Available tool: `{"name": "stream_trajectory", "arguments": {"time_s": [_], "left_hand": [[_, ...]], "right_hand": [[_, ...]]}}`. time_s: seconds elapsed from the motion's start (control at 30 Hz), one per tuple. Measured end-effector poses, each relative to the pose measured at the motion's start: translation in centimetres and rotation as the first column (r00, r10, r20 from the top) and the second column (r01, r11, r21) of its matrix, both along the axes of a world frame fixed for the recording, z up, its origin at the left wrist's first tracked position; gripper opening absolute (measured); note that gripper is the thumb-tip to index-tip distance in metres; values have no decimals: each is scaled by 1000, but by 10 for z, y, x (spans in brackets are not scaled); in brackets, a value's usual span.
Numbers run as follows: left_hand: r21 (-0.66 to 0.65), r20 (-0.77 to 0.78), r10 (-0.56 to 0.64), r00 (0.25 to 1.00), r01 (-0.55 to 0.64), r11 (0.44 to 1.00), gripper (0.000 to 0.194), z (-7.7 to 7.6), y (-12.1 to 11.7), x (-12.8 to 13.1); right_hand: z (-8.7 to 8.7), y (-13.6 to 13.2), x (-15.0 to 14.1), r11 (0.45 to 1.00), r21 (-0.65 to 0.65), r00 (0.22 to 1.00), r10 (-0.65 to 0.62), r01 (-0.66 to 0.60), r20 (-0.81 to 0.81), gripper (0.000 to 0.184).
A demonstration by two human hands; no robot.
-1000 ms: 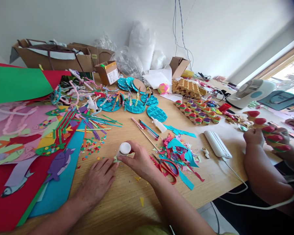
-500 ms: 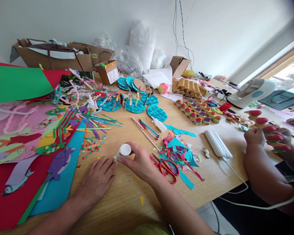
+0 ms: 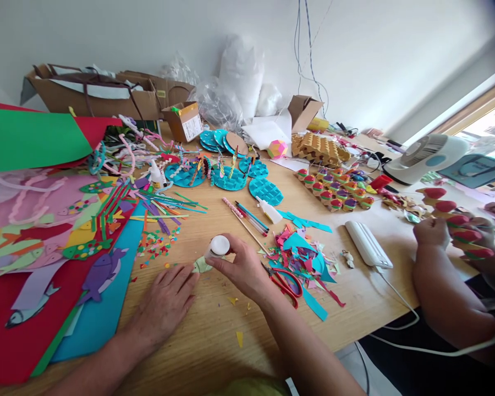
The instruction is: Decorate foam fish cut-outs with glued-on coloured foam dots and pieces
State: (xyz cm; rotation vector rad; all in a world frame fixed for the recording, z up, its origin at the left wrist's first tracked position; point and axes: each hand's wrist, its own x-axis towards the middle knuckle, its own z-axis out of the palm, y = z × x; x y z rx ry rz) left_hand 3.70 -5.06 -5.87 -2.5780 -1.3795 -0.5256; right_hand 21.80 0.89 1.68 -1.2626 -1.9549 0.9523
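My right hand (image 3: 247, 269) grips a small white glue bottle (image 3: 220, 245), its round white end facing up toward me and its lower end over a pale green paper fish (image 3: 201, 265). The fish lies on the wooden table, partly hidden by the bottle and my fingers. My left hand (image 3: 165, 300) rests flat on the table with its fingers stretched out, fingertips at the fish's left end. Just right of my right wrist are red-handled scissors (image 3: 286, 285) beside a heap of coloured paper scraps (image 3: 299, 250).
To the left, paper fish and strips cover coloured sheets (image 3: 124, 286). Blue plates (image 3: 266, 191) and another glue bottle (image 3: 269, 210) lie ahead. On the right are a white power strip (image 3: 367, 243), painted egg-carton pieces (image 3: 334, 190), and another person's hands (image 3: 433, 234) holding red-topped pieces.
My right hand and the glue bottle have shifted a little right and up, so more of the green paper fish shows. My left hand has stayed in place.
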Motion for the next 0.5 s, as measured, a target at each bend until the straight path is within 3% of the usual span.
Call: {"name": "stream_trajectory", "arguments": {"time_s": [0.27,0.5], "left_hand": [[19,10,-9,1000,9,1000,31,0,0,0],[55,16,-20,1000,19,998,30,3,1,0]], "right_hand": [[-6,6,-14,999,17,999,30,-30,-34,18],[-6,9,-4,999,38,999,-30,30,-19,20]]}}
